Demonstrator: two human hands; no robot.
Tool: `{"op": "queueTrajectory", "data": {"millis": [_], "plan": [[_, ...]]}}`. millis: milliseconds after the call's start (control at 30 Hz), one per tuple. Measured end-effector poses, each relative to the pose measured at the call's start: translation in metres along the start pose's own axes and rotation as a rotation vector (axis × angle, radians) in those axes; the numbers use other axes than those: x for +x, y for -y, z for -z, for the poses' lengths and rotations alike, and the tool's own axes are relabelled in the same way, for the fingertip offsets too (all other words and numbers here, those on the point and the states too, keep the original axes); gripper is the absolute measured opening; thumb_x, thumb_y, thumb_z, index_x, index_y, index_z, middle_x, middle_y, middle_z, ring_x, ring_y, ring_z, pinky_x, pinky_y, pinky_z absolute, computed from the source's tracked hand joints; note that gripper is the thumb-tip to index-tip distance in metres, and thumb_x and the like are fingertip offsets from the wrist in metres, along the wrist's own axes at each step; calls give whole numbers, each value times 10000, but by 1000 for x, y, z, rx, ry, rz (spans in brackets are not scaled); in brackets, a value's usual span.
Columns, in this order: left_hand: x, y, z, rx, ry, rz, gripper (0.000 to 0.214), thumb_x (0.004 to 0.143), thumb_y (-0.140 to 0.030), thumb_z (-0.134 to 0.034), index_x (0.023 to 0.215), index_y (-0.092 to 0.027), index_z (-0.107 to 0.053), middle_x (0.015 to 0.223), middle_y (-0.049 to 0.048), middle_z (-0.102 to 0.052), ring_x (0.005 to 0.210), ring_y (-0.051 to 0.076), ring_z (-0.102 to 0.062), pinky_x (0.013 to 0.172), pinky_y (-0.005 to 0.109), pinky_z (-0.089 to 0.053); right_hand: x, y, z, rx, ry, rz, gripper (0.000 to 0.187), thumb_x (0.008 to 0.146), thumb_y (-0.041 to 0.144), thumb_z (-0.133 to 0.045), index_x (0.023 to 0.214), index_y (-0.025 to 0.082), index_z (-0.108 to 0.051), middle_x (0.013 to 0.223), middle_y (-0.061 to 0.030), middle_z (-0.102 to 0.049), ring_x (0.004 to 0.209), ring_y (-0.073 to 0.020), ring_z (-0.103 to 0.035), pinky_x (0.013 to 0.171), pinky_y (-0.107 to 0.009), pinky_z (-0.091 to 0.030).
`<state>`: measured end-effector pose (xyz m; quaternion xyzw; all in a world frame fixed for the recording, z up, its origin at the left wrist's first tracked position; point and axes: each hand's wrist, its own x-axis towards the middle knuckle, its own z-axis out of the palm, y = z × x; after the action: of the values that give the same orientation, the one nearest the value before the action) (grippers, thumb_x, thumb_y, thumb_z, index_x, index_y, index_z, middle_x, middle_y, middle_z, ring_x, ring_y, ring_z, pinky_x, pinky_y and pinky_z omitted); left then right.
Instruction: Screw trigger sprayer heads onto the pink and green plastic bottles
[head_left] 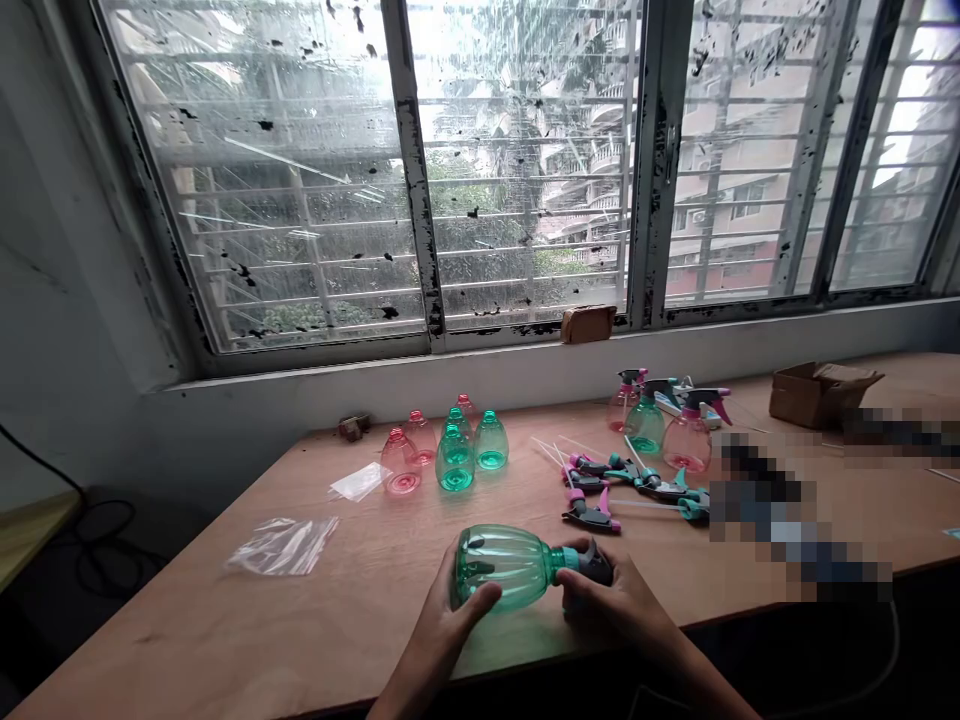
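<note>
A green see-through bottle point(510, 567) lies on its side near the front edge of the wooden table point(360, 610). My left hand point(450, 612) is wrapped round its base end. My right hand point(611, 598) is closed on the dark spray head point(594, 563) at the bottle's neck. Both hands keep the bottle just above the table top.
Several empty pink and green bottles point(450, 450) stand at the back middle. Loose spray heads point(626, 488) lie to the right, with three finished spray bottles point(664, 420) behind them. Plastic bags point(283, 545) lie at the left. A cardboard box point(817, 392) sits at the far right.
</note>
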<state>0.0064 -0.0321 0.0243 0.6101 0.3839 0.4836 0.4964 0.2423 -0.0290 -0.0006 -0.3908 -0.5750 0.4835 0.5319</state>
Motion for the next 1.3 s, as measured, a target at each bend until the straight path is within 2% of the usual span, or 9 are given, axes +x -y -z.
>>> {"op": "queueTrajectory", "data": {"millis": [133,233,433,567,733,867,967,1133,1300], "plan": [[1,6,0,-54,13,-19,950,669,-309,-829,1457,-277,-299,1399,122,-529,1282,339,-500,1099,469,-379,0,-1,1,12,-10,15,331,780,468,-738,879,166,-647,605,-16,-706,563,-186,-655,578,-278,-520],[0,9,1,-63,49,-18,1062,659,-300,-838,1498,-290,-187,1428,119,-494,1289,329,-494,1109,469,-368,1,-4,1,36,-15,1,344,780,471,-737,899,168,-626,605,-12,-705,558,-188,-658,575,-282,-522],[-2,0,2,11,1,-8,779,773,-429,-738,1430,-198,-389,1362,168,-561,1304,365,-472,1115,486,-349,1,-4,1,-1,-2,-10,375,772,464,-749,937,148,-634,613,-20,-711,569,-185,-659,576,-279,-522],[0,7,4,-18,31,-50,949,684,-339,-824,1470,-262,-297,1404,130,-514,1294,338,-483,1103,452,-368,1,-5,2,6,-17,-9,371,783,467,-736,937,151,-618,609,-22,-712,561,-188,-658,576,-293,-527],[-3,12,3,-3,53,-65,1040,700,-329,-810,1511,-282,-161,1394,130,-507,1286,321,-483,1121,481,-324,0,-5,1,13,6,-2,339,790,463,-729,883,158,-614,611,-21,-710,566,-185,-654,584,-289,-511],[-4,4,2,9,25,-34,901,755,-442,-749,1483,-220,-268,1430,164,-478,1358,352,-401,1135,478,-314,0,-4,1,-8,5,-5,338,773,448,-751,895,157,-631,639,-15,-708,589,-178,-651,586,-272,-501],[-2,0,1,31,17,-21,839,743,-431,-764,1436,-209,-348,1381,163,-522,1332,356,-433,1125,466,-336,0,-5,0,-9,-8,1,337,778,449,-747,902,158,-630,626,-9,-699,577,-170,-642,573,-262,-498],[-2,5,0,-25,44,-37,1000,672,-345,-836,1469,-248,-240,1418,140,-476,1292,331,-482,1099,443,-378,0,-4,-1,18,-19,-4,344,775,471,-740,880,166,-620,608,0,-687,547,-157,-627,541,-248,-502],[-3,8,3,26,-24,-25,887,757,-503,-727,1469,-207,-290,1482,166,-428,1376,360,-375,1149,489,-290,0,-6,0,-13,-4,9,335,771,456,-749,885,164,-631,613,-3,-692,555,-163,-635,552,-251,-507]]}}
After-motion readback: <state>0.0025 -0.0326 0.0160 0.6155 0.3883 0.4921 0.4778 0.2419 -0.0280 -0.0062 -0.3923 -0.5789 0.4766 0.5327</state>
